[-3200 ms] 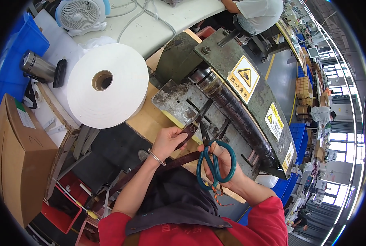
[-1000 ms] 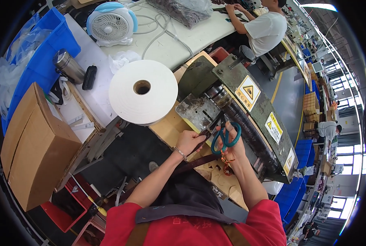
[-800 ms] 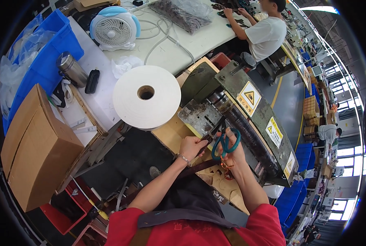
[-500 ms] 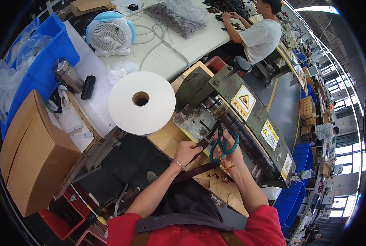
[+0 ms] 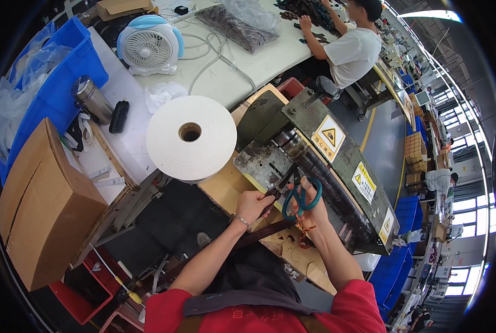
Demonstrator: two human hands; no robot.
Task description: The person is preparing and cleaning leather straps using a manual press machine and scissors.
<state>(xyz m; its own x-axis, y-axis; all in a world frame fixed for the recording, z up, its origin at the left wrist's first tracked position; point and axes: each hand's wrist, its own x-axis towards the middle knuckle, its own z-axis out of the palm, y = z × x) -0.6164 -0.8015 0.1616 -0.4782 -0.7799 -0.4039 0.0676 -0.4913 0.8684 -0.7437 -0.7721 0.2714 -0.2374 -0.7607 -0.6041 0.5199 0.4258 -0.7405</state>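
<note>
My right hand (image 5: 313, 206) is closed around scissors (image 5: 286, 206) with teal handle loops. Their dark blades point away from me, toward a worn metal plate (image 5: 259, 165) on the machine. An orange cord hangs by the handles. Just left of the blades, my left hand (image 5: 251, 207) pinches a dark brown strip, its end close to the blade area. A long dark strip (image 5: 268, 231) runs below both hands toward my lap. Exactly where the blades meet the strip is too small and dark to make out.
A green machine (image 5: 353, 161) with a dark roller (image 5: 336, 194) and warning labels stands ahead right. A large white roll (image 5: 170, 139) is left of it. Farther left are a cardboard box (image 5: 53, 205), blue bin (image 5: 87, 53) and steel flask (image 5: 92, 100). A co-worker (image 5: 354, 53) sits beyond.
My hands stay nearly in place, still holding the scissors and the strip. The co-worker's far hand has reached farther out over the dark pieces on the table.
</note>
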